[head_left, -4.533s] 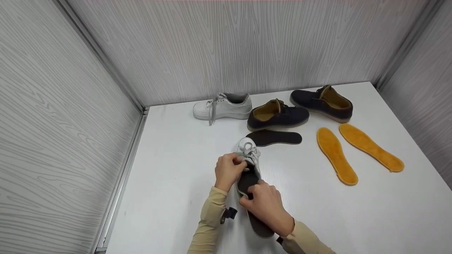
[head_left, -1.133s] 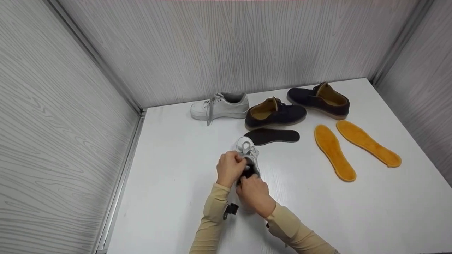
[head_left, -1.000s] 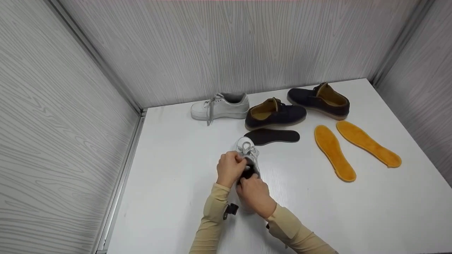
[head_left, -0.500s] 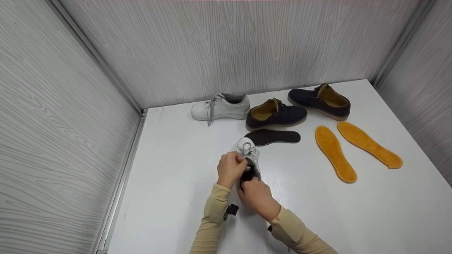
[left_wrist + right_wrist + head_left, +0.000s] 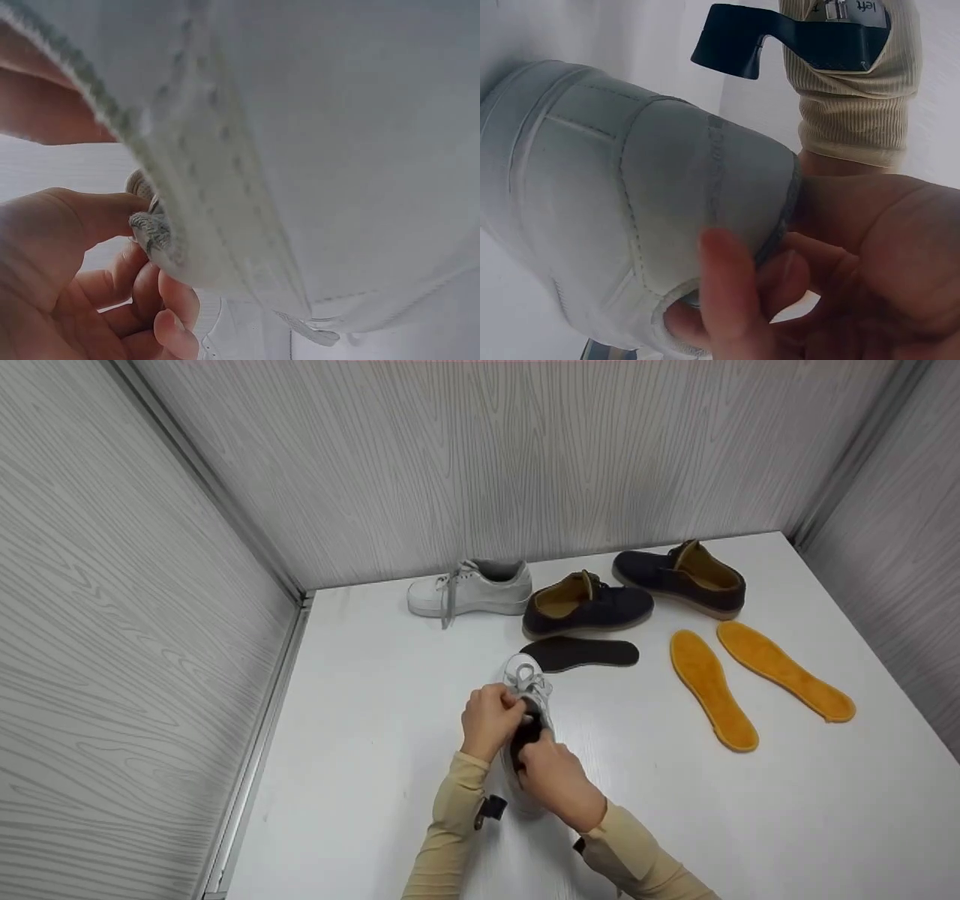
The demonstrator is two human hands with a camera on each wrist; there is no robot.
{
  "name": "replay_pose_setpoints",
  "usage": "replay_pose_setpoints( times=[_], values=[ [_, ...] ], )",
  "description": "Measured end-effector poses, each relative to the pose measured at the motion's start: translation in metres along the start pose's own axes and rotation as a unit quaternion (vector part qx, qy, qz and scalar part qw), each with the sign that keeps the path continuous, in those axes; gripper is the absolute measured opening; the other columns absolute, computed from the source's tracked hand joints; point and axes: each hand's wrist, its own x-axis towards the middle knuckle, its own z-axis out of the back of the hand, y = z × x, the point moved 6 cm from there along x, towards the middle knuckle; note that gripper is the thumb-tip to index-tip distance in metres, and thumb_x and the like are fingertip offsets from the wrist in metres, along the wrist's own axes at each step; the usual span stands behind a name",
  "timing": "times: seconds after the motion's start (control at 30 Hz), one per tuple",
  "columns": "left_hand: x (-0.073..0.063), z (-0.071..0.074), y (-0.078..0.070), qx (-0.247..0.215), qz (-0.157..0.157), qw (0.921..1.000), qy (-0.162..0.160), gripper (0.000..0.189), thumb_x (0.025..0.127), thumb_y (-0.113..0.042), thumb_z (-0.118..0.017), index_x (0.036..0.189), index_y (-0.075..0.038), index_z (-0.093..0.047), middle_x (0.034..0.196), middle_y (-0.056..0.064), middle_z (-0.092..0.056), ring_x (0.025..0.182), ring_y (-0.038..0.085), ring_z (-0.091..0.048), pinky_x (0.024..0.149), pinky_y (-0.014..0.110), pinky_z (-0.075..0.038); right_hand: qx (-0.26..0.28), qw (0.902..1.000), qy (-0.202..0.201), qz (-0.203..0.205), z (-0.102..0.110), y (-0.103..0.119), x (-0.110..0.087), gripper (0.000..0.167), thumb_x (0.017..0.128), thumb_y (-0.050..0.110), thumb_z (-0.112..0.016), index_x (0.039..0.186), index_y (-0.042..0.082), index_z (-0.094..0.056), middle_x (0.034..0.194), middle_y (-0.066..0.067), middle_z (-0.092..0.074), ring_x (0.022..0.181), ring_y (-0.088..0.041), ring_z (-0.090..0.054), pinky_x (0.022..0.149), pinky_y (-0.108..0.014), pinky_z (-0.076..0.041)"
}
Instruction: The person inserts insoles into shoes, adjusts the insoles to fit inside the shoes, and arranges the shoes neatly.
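A white sneaker (image 5: 511, 780) stands on the table between the two hands, toe pointing away. My left hand (image 5: 489, 718) pinches its tongue between thumb and fingers; the left wrist view shows the thumb on the tongue's padded edge (image 5: 154, 229). Inside the shoe lies a dark insole (image 5: 527, 742), partly hidden by the hands. At the heel end, my right hand (image 5: 556, 781) grips the collar, with a finger reaching into the opening. In the right wrist view the sneaker's heel (image 5: 667, 180) shows, with fingers on both sides of the collar.
A second dark insole (image 5: 592, 652) lies just beyond the sneaker's toe. Behind it stand another white sneaker (image 5: 480, 592) and two navy shoes, one nearer (image 5: 615, 607) and one farther right (image 5: 660, 570). Two orange insoles, one left (image 5: 712, 690) and one right (image 5: 787, 671), lie to the right.
Earlier the dark insole stuck out past the heel; now it lies inside the sneaker. The right hand went forward with it, then shifted slightly right along the collar. The left hand stayed on the tongue.
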Motion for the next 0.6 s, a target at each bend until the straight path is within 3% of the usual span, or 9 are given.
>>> replay_pose_setpoints(
  times=[0.27,0.6],
  values=[
    [0.0005,-0.0023,0.0017,0.004,0.003,1.0000,0.003,0.026,0.075,-0.016,-0.069,0.057,-0.019,-0.052,0.057,-0.008,-0.050,0.052,0.012,-0.045,0.049,0.032,-0.038,-0.015,0.9996,0.009,0.023,-0.0028,-0.0009,-0.0013,0.020,0.077,0.005,-0.078,0.073,-0.001,-0.060,0.086,-0.029,-0.053,0.059,-0.039,-0.060,0.049,-0.049,-0.050],
    [0.0010,-0.0027,0.0025,0.005,0.004,1.0000,0.003,0.024,0.076,-0.016,-0.070,0.058,-0.018,-0.055,0.058,-0.007,-0.053,0.054,0.013,-0.049,0.050,0.034,-0.042,-0.045,0.9986,0.028,-0.002,-0.0089,-0.0029,0.0037,0.020,0.078,0.011,-0.080,0.076,0.000,-0.064,0.088,-0.027,-0.054,0.059,-0.037,-0.061,0.049,-0.048,-0.051]
  ],
)
